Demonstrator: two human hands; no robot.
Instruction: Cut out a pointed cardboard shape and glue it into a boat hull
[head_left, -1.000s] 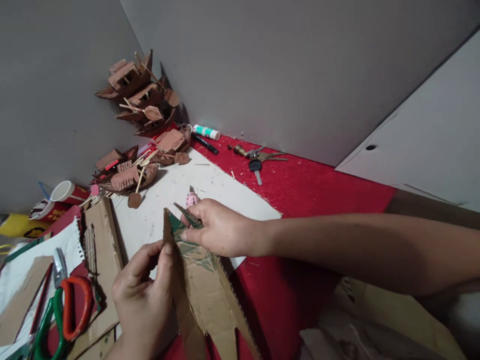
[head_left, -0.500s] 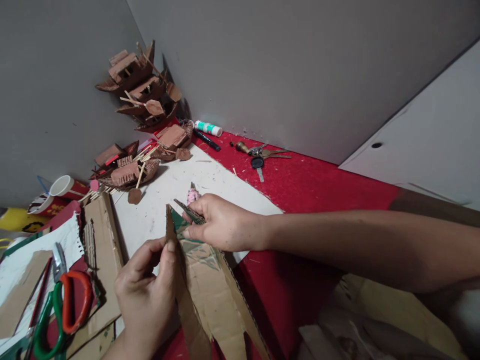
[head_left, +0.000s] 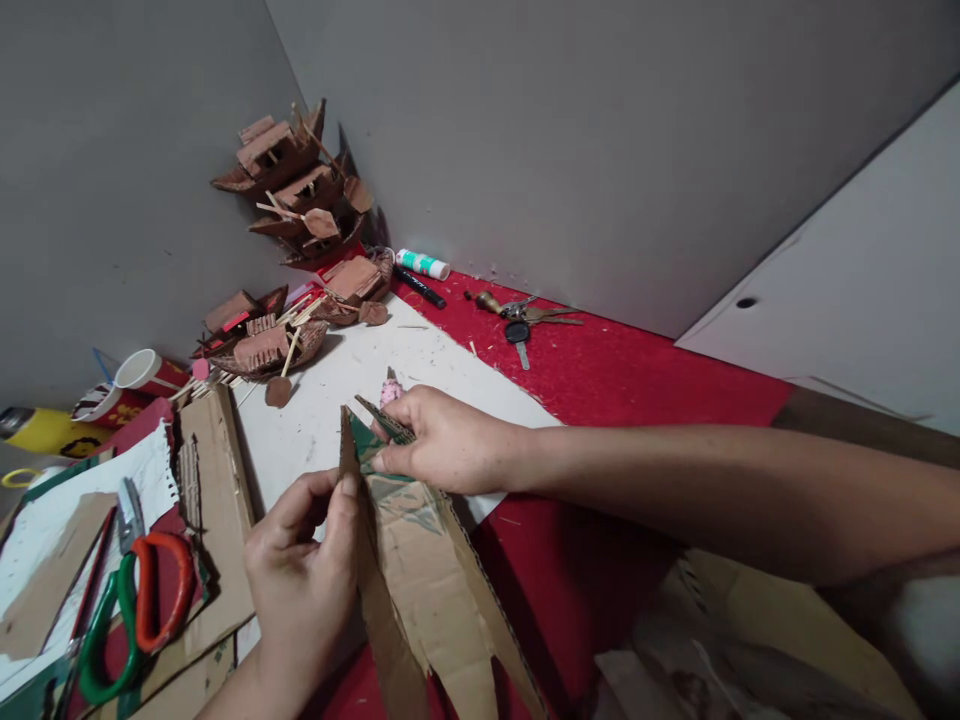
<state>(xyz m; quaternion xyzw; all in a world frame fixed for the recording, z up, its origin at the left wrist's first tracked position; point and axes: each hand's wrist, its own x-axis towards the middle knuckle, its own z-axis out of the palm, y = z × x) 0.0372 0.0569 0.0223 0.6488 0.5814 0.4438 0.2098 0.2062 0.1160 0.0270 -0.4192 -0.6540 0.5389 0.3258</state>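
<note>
- The cardboard piece sits low in the middle of the view, folded into a tall pointy shape with its tip up, and a shiny green patch near the top
- The left hand pinches the left edge of the fold near the tip, thumb on one side and fingers on the other
- The right hand comes in from 3 o'clock and pinches the tip of the cardboard; it also grips a small pink tool that pokes out at 12 o'clock (I cannot tell what kind it is)
- The cardboard looks light and a bit stiff, but it would bend and crease easily; I think the edges near the fold are the best place to hold, not the thin tip
- At 9 o'clock from the left hand lie scissors with red and green handles, on flat cardboard scraps
- At 11 o'clock stand little brown model boats, some stacked against the wall
- At 12 o'clock, far back, lie a glue tube, a black pen and keys on the red table cloth
</note>
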